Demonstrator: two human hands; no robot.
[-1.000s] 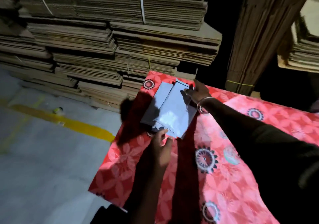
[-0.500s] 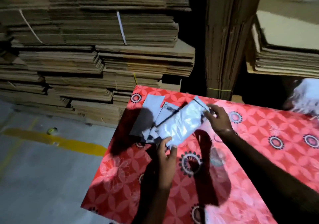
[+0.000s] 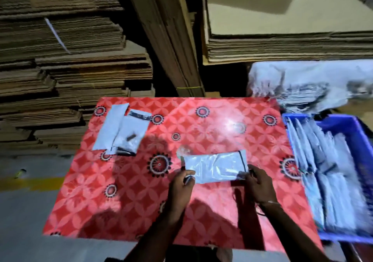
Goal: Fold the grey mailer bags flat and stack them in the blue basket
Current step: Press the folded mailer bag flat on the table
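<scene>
A grey mailer bag point(image 3: 215, 166) lies lengthwise over the middle of the red flowered table point(image 3: 201, 132). My left hand point(image 3: 181, 183) pinches its left end and my right hand point(image 3: 257, 185) pinches its right end near a dark strip. A few more grey mailer bags point(image 3: 121, 130) lie overlapping at the table's far left corner. The blue basket point(image 3: 355, 128) stands at the right of the table, packed with several folded grey bags point(image 3: 327, 176).
Tall stacks of flattened cardboard point(image 3: 70, 69) rise behind and to the left of the table. A white plastic-wrapped bundle point(image 3: 310, 84) sits behind the basket. Grey floor with a yellow line point(image 3: 30, 183) lies to the left.
Both hands lifted one bag off the far-left pile and brought it to the table's middle. The view swung right, bringing the blue basket into sight.
</scene>
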